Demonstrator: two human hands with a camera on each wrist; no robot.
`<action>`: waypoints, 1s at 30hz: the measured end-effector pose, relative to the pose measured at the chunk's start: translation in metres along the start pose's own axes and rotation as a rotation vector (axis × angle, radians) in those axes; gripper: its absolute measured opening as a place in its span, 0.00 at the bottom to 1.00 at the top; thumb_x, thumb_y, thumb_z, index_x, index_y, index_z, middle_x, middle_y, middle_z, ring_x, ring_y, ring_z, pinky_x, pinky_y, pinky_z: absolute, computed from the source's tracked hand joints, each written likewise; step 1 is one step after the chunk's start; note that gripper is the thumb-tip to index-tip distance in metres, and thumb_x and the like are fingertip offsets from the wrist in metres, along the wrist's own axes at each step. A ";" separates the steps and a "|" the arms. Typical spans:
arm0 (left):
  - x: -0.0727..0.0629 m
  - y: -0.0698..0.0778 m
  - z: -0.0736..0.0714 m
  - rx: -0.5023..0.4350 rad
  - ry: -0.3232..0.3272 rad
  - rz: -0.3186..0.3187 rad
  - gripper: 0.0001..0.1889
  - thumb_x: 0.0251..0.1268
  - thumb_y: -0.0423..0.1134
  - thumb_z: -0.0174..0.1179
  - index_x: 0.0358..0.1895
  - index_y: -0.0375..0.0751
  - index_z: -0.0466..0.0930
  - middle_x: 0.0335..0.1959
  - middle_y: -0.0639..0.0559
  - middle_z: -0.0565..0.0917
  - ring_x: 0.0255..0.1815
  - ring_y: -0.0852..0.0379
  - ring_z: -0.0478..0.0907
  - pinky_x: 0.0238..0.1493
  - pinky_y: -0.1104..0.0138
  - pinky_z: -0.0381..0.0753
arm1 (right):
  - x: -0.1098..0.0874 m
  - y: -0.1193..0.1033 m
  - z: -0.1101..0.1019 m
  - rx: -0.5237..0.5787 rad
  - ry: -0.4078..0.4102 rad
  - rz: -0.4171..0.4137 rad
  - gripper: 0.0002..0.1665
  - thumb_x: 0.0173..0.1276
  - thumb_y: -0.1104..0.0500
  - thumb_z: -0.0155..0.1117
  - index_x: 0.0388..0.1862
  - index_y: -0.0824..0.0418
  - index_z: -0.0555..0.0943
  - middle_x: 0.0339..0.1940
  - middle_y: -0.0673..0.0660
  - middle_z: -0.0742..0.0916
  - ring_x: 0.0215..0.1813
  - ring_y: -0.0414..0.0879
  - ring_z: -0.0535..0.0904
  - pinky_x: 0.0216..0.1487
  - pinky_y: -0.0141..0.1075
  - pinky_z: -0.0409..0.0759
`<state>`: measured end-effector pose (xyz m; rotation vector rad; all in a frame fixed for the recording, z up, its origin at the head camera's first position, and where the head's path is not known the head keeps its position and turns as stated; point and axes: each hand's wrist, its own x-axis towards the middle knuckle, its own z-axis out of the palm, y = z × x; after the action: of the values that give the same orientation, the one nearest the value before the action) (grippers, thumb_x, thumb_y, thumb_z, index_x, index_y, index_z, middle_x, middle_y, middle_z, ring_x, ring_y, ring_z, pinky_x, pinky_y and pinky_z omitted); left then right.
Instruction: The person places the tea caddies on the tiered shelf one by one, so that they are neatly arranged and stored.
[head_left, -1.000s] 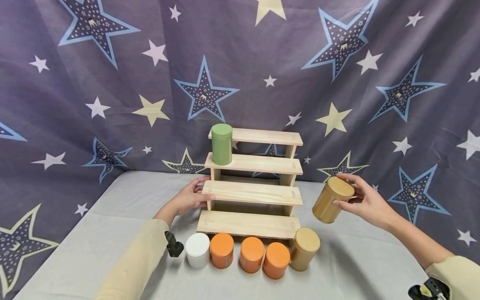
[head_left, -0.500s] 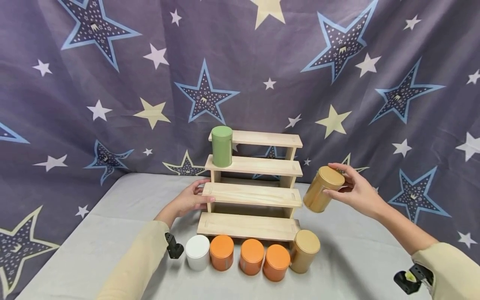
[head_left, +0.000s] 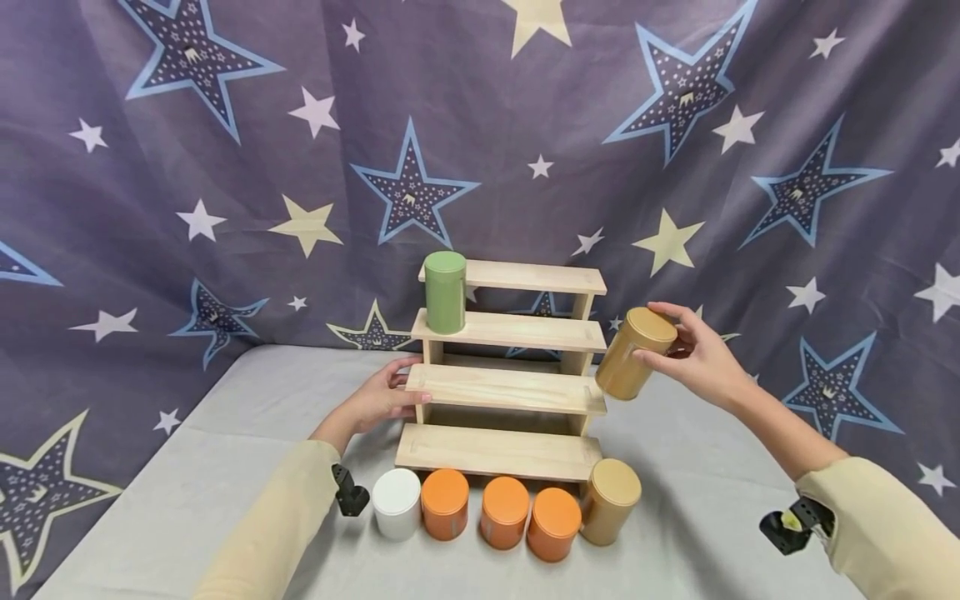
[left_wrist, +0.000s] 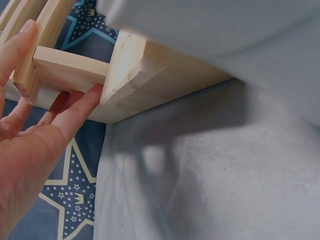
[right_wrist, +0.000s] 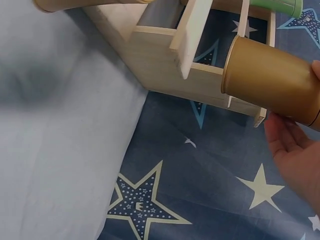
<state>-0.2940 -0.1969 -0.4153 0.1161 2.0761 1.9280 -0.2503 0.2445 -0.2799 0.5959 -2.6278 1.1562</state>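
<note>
My right hand [head_left: 697,354] grips a gold canister [head_left: 636,354] near its lid, tilted and held up beside the right end of the wooden step shelf [head_left: 502,387]. In the right wrist view that gold canister [right_wrist: 272,80] overlaps the shelf's side. At the shelf's left side, my left hand [head_left: 378,396] holds the second step from the bottom, thumb on top of the board and the other fingers at the side panel [left_wrist: 70,67]. A green canister [head_left: 446,292] stands upright at the left end of the third step.
In front of the shelf stands a row: a white canister [head_left: 396,502], three orange canisters [head_left: 446,503] and a second gold canister [head_left: 611,500]. A star-patterned cloth [head_left: 525,125] hangs behind the grey-covered table [head_left: 247,400].
My right hand has carried the gold canister left and upward, closer to the shelf. The left hand has stayed on the shelf, and the standing canisters have not moved.
</note>
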 end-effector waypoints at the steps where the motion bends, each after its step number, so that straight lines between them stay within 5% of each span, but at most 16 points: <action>1: 0.000 0.000 0.000 -0.001 0.000 -0.001 0.44 0.57 0.33 0.64 0.73 0.46 0.46 0.66 0.32 0.59 0.53 0.46 0.74 0.57 0.50 0.77 | 0.002 -0.001 0.000 -0.008 0.000 0.009 0.42 0.60 0.56 0.68 0.70 0.58 0.59 0.53 0.65 0.80 0.40 0.28 0.76 0.38 0.21 0.78; 16: 0.001 -0.001 0.001 -0.016 0.010 -0.006 0.44 0.56 0.31 0.64 0.73 0.46 0.47 0.65 0.31 0.59 0.54 0.45 0.74 0.57 0.49 0.77 | 0.029 -0.015 0.012 -0.012 0.000 0.049 0.44 0.60 0.48 0.67 0.71 0.56 0.58 0.54 0.64 0.79 0.50 0.53 0.78 0.41 0.19 0.75; 30: 0.000 0.000 0.001 -0.005 -0.006 -0.001 0.44 0.56 0.33 0.64 0.73 0.46 0.47 0.66 0.31 0.59 0.54 0.45 0.73 0.58 0.49 0.76 | 0.050 -0.023 0.020 -0.012 0.007 0.042 0.45 0.59 0.47 0.67 0.71 0.55 0.59 0.56 0.62 0.78 0.49 0.53 0.77 0.44 0.29 0.76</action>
<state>-0.2941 -0.1963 -0.4157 0.1189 2.0671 1.9299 -0.2851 0.2013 -0.2610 0.5352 -2.6514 1.1522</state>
